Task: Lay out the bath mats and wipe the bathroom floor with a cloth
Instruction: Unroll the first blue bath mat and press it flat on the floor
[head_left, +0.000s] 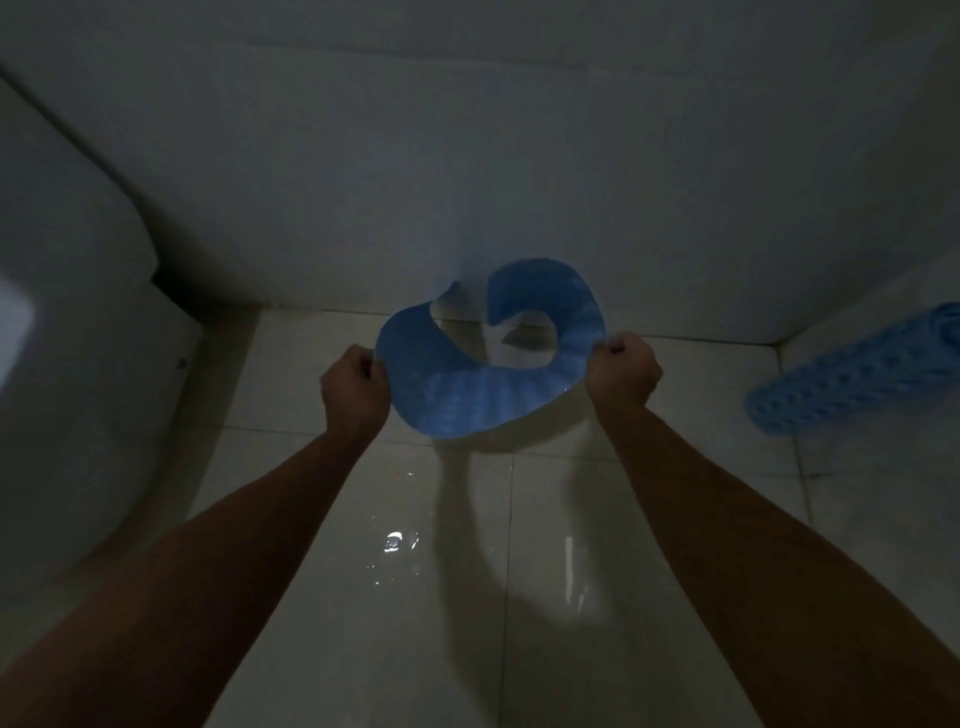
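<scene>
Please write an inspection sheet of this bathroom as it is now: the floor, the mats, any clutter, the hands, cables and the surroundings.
Surface: pale tiled floor, glossy, with a wet-looking shine near the middle.
Job's things: blue mat held up above the floor, its far end curled over; second blue mat rolled up, lying at the right by the wall. Cloth: nothing seen.
Clutter: nothing seen.
Hands: left hand grips the mat's left edge; right hand grips its right edge.
Cables: nothing seen.
Surroundings: plain wall ahead; white toilet at the left; dim light, so fine details are hard to tell.
</scene>
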